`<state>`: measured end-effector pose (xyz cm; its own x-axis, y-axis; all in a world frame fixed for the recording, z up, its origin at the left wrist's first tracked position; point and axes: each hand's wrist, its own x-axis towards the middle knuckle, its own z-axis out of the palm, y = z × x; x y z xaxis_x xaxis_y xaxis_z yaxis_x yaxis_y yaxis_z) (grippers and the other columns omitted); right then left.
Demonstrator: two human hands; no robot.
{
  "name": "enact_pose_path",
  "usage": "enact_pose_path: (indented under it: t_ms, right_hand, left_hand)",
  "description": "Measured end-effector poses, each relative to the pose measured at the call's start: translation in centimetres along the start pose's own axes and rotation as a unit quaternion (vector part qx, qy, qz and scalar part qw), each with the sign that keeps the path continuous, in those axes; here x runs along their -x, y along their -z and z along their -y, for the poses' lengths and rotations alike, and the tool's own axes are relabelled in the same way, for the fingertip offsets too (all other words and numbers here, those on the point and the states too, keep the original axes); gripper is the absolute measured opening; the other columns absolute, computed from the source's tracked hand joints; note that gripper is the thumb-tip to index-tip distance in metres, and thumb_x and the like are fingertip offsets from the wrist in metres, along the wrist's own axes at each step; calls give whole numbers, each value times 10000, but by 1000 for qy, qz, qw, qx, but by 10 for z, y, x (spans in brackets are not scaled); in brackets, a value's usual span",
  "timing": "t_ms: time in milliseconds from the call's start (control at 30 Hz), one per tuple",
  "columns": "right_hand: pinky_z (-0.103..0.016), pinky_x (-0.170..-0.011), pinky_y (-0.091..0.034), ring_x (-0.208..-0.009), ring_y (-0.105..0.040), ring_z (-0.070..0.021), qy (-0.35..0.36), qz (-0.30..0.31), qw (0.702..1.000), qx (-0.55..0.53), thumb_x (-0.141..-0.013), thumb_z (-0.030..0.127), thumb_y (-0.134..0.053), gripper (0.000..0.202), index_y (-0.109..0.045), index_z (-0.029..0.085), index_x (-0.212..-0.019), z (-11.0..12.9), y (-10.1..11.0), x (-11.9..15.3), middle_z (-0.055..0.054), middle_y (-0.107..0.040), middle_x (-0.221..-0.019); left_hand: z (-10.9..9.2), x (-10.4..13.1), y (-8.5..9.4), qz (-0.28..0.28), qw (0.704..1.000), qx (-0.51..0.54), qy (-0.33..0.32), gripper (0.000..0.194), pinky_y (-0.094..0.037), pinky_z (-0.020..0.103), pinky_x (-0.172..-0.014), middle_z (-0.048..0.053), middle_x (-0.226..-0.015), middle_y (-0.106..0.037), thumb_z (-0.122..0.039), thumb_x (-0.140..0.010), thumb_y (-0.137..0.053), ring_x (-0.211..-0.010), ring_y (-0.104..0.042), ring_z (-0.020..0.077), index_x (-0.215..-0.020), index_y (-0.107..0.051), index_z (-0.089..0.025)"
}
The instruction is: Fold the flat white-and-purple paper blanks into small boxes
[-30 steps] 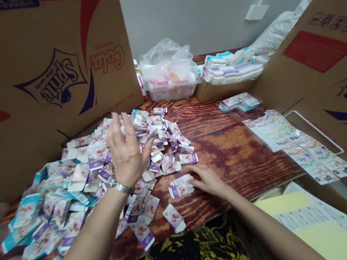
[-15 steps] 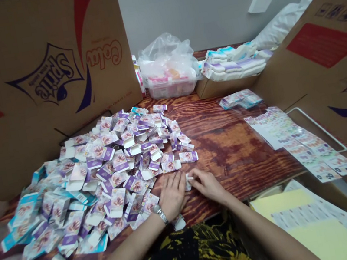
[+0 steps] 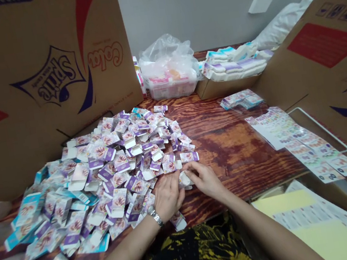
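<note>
Between my hands, near the table's front edge, is a small white box (image 3: 185, 180). My left hand (image 3: 168, 194), with a metal watch on its wrist, has its fingers closed on the box's left side. The fingers of my right hand (image 3: 205, 180) pinch the box's upper right part. To the left spreads a large pile of small purple and white boxes (image 3: 121, 161), with some blue ones (image 3: 28, 208) at its left side. One more small box (image 3: 178, 220) lies just below my left hand.
Large cardboard cartons stand at left (image 3: 52, 74) and right (image 3: 324, 62). A bagged plastic tub (image 3: 172, 82) and a carton of packets (image 3: 232, 68) sit at the back. Sticker sheets (image 3: 303, 140) lie right; yellow sheets (image 3: 320, 225) are at lower right.
My left hand has moved slightly left and its fingers have curled from lying flat to gripping the box. More of the white box shows. My right hand has shifted slightly up.
</note>
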<state>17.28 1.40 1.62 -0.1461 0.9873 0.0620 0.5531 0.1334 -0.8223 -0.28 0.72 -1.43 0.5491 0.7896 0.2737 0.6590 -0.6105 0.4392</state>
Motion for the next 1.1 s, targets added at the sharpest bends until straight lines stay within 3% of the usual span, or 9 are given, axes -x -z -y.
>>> enact_pose_path:
  t_ms: [100,267,333,433,533,600,700,933,1100]
  right_hand:
    - [-262,-672,-467,-729,-584,-152,11,-32,999,-10,-895,252,-468,124,-554,200,-969,4,-1,2,-16,-614,-803]
    - [-360,-870,-455,-1021,-538,-217,131,-90,985,73,-873,233,-510,177,-600,207,-1023,10,-7,15,-110,-544,-1106]
    - [-383,-896,-445,-1060,-522,-231,143,-91,983,78,-872,232,-512,203,-615,209,-1046,11,-11,20,-125,-511,-1179]
    - [-356,-885,-455,-1049,-542,-216,92,-42,995,-6,-899,253,-468,210,-633,220,-1024,13,-13,22,-100,-539,-1151]
    - [-296,-755,-499,-884,-600,-177,-6,-23,990,-142,-917,316,-438,248,-588,240,-1099,16,-12,17,-52,-601,-990]
    - [-273,-679,-502,-773,-602,-157,-60,-43,974,-214,-912,354,-440,277,-561,231,-1128,18,-11,12,-33,-618,-910]
    - [-261,-671,-494,-753,-601,-154,-85,-22,962,-259,-871,353,-515,227,-620,196,-997,21,-10,5,-26,-641,-860]
    - [-301,-786,-477,-869,-609,-181,5,-73,996,-60,-845,205,-535,165,-669,213,-941,38,-7,7,-48,-656,-929]
    - [-363,-871,-470,-983,-573,-204,83,-67,994,20,-869,138,-444,340,-588,228,-1164,45,-16,18,-79,-633,-1058]
  left_hand:
    - [0,-1,5,-7,999,34,9,535,-471,408,-868,147,-1118,-571,-148,-809,-459,-1008,-549,251,-1323,-315,-119]
    - [-2,-5,13,-65,987,126,77,513,-499,321,-816,100,-1115,-588,-167,-796,-503,-939,-600,192,-1285,-347,-170]
    - [-3,-6,16,-85,983,142,84,493,-503,305,-804,85,-1106,-593,-165,-789,-510,-919,-610,179,-1260,-366,-184]
    - [-3,-6,18,-82,983,151,63,374,-504,308,-801,74,-1027,-615,-162,-792,-507,-910,-612,182,-1158,-433,-184]
    - [-3,-7,20,-65,989,133,28,296,-509,327,-793,82,-974,-616,-159,-799,-498,-900,-607,196,-1092,-459,-173]
    - [-2,-7,21,-62,992,108,4,322,-503,350,-821,103,-1023,-604,-148,-804,-483,-953,-590,213,-1123,-445,-167]
    - [-2,-6,20,-67,994,85,-2,407,-500,374,-843,124,-1085,-586,-146,-810,-472,-994,-575,226,-1209,-393,-157]
    - [-6,-4,16,-73,995,64,30,632,-477,409,-910,181,-1244,-503,-159,-833,-449,-1111,-524,251,-1398,-167,-123]
    - [-4,-7,14,-68,995,62,39,678,-439,446,-958,195,-1320,-437,-144,-850,-417,-1184,-463,262,-1431,-66,-127]
